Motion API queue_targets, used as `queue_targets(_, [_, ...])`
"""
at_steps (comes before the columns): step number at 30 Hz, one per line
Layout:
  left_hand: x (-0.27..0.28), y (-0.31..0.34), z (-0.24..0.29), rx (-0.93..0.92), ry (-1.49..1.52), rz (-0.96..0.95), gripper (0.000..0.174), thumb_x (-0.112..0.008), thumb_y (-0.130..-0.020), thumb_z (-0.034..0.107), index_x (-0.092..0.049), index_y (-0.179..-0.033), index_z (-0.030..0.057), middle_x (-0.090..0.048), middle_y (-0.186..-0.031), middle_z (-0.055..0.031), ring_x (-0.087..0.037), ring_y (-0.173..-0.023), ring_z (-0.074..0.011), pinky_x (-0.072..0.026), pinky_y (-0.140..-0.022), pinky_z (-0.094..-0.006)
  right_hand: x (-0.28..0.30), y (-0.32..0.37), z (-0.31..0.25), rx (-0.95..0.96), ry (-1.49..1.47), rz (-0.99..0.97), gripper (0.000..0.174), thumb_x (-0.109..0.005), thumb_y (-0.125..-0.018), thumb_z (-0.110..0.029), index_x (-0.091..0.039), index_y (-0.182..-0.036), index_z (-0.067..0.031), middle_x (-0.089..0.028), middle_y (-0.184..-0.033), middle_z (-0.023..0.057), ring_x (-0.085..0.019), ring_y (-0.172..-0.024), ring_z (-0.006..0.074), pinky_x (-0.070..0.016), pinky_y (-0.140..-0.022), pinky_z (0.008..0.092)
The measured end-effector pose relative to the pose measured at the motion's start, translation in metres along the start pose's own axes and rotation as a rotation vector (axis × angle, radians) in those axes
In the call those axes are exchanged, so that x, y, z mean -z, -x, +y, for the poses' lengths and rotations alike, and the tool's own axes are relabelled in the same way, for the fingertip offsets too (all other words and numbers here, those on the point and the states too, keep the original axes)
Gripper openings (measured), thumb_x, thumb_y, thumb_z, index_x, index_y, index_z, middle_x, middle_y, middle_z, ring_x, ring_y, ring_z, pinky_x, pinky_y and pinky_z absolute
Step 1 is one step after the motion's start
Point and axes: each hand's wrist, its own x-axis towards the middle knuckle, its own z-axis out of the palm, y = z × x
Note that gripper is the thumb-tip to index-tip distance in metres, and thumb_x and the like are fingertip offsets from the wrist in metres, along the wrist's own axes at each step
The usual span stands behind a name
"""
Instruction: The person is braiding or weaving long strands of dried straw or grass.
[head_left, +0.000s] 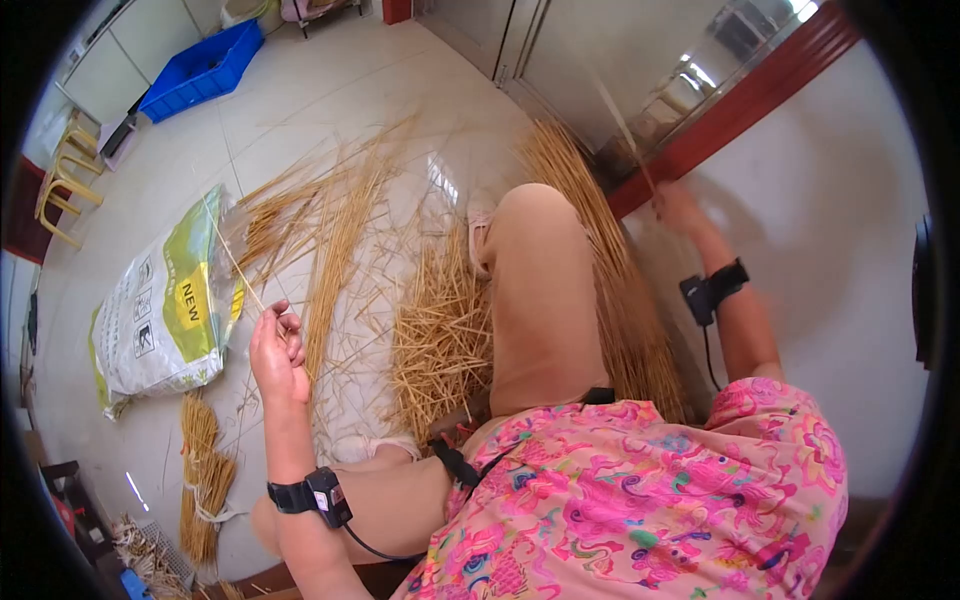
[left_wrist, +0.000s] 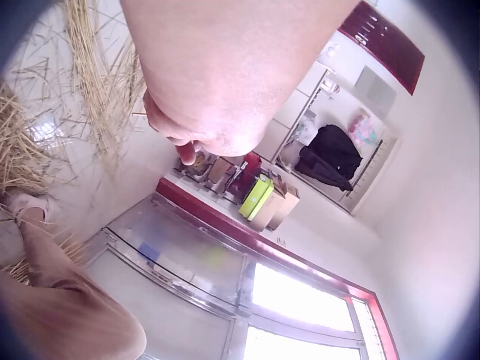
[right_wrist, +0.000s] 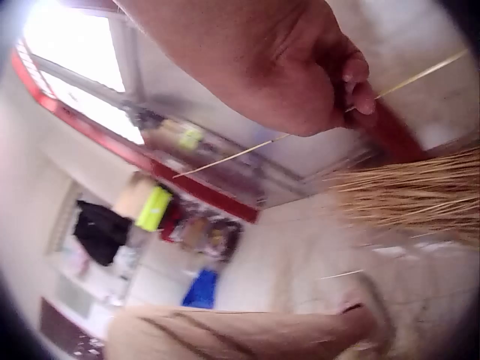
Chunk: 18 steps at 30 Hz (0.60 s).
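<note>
In the head view my left hand (head_left: 277, 355) pinches a thin pale straw (head_left: 236, 262) that slants up and left over a white and green sack (head_left: 165, 310). Off to the right, my right hand (head_left: 682, 208) is raised, blurred, by the red door frame; a long stalk (head_left: 620, 122) rises from it. The right wrist view has this hand (right_wrist: 300, 82) with curled fingers round a stalk (right_wrist: 421, 75). A bundle of long straw (head_left: 600, 240) leans beside the right knee. In the left wrist view the hand (left_wrist: 206, 112) hides most of its fingers.
Short cut straw (head_left: 440, 335) is heaped between the legs. Loose long stalks (head_left: 345, 240) lie on the tiled floor. A tied bundle (head_left: 203, 480) lies at lower left, a blue crate (head_left: 203, 72) at the upper left, stools (head_left: 68, 185) at the far left. A white wall (head_left: 800, 250) stands at right.
</note>
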Motion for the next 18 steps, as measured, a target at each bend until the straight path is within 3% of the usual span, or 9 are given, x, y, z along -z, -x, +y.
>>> queue_targets(2, [0.0, -0.007, -0.003, 0.004, 0.011, 0.015, 0.023, -0.041, -0.097, 0.022, -0.052, -0.103, 0.0026, -0.054, -0.074, -0.0041, -0.031, -0.045, -0.0041, -0.0183, -0.037, -0.0178, -0.062, 0.03, 0.06, 0.041, 0.358, -0.005, 0.009, -0.055, -0.073, -0.008, -0.059, -0.073, 0.0, -0.062, -0.082, 0.0214, -0.058, -0.079, 0.0397, -0.0465, -0.07, 0.046])
queue_targets(5, [-0.014, -0.002, -0.001, -0.013, -0.008, -0.024, 0.021, -0.042, -0.096, 0.021, -0.051, -0.104, 0.0029, -0.054, -0.073, -0.0027, -0.031, -0.045, -0.0041, -0.0199, -0.037, -0.0178, -0.133, 0.071, 0.143, 0.084, 0.368, 0.023, 0.016, -0.052, -0.079, -0.006, -0.063, -0.075, 0.0038, -0.062, -0.084, 0.0253, -0.059, -0.079, 0.0413, -0.048, -0.072, 0.0467])
queue_targets(6, [-0.008, 0.004, 0.0, 0.008, -0.029, -0.001, 0.022, -0.042, -0.096, 0.021, -0.052, -0.103, 0.0029, -0.054, -0.073, -0.0031, -0.031, -0.045, -0.0042, -0.0195, -0.037, -0.0178, -0.143, 0.092, 0.139, -0.036, 0.37, -0.103, 0.016, -0.052, -0.08, -0.007, -0.063, -0.077, 0.0037, -0.062, -0.086, 0.0252, -0.059, -0.08, 0.041, -0.0478, -0.073, 0.0466])
queue_targets(8, [-0.006, -0.003, -0.008, 0.016, -0.034, 0.013, 0.022, -0.041, -0.096, 0.021, -0.053, -0.103, 0.0029, -0.054, -0.074, -0.0037, -0.031, -0.044, -0.0046, -0.0189, -0.037, -0.018, -0.138, 0.107, 0.125, -0.28, 0.391, -0.302, 0.016, -0.053, -0.081, -0.009, -0.063, -0.08, 0.0035, -0.062, -0.09, 0.0249, -0.059, -0.081, 0.0406, -0.0476, -0.075, 0.0465])
queue_targets(11, [-0.01, -0.002, -0.003, 0.015, -0.059, 0.014, 0.022, -0.043, -0.096, 0.021, -0.053, -0.103, 0.0026, -0.054, -0.075, -0.0038, -0.031, -0.045, -0.0042, -0.0197, -0.037, -0.0183, -0.1, 0.112, 0.07, -0.518, 0.164, -0.344, 0.017, -0.054, -0.082, -0.01, -0.063, -0.083, 0.0045, -0.062, -0.094, 0.025, -0.06, -0.085, 0.0394, -0.0476, -0.076, 0.0446])
queue_targets(13, [-0.019, 0.004, -0.003, 0.023, -0.098, 0.046, 0.023, -0.046, -0.095, 0.02, -0.055, -0.106, 0.0014, -0.054, -0.078, -0.0037, -0.031, -0.046, -0.0031, -0.0208, -0.038, -0.0178, -0.098, 0.088, 0.073, -0.22, 0.297, -0.067, 0.02, -0.055, -0.084, -0.013, -0.063, -0.087, 0.0046, -0.063, -0.092, 0.0242, -0.061, -0.086, 0.0381, -0.0482, -0.074, 0.0417])
queue_targets(14, [-0.021, 0.007, -0.001, 0.002, -0.108, 0.01, 0.024, -0.048, -0.094, 0.02, -0.055, -0.107, 0.0008, -0.055, -0.079, -0.0039, -0.031, -0.047, -0.0025, -0.0211, -0.039, -0.0175, -0.096, 0.068, 0.062, -0.166, 0.107, 0.068, 0.021, -0.058, -0.081, -0.015, -0.063, -0.089, 0.0038, -0.064, -0.09, 0.0227, -0.061, -0.084, 0.0378, -0.0482, -0.074, 0.041])
queue_targets(17, [-0.028, 0.012, -0.005, -0.063, -0.079, -0.125, 0.027, -0.052, -0.093, 0.02, -0.057, -0.109, -0.0011, -0.056, -0.081, -0.0036, -0.033, -0.05, -0.0013, -0.023, -0.042, -0.0162, -0.007, 0.023, -0.072, 0.133, -0.279, 0.465, 0.021, -0.058, -0.086, -0.017, -0.063, -0.095, 0.0015, -0.065, -0.085, 0.0162, -0.062, -0.076, 0.0285, -0.0476, -0.067, 0.0349])
queue_targets(18, [-0.033, 0.013, -0.004, -0.059, -0.073, -0.146, 0.027, -0.052, -0.093, 0.019, -0.056, -0.11, -0.0017, -0.056, -0.08, -0.0023, -0.032, -0.05, -0.001, -0.0232, -0.042, -0.016, 0.023, 0.02, -0.128, 0.162, -0.526, 0.396, 0.02, -0.058, -0.087, -0.017, -0.063, -0.096, 0.0008, -0.064, -0.081, 0.0104, -0.06, -0.072, 0.0204, -0.0458, -0.063, 0.0301])
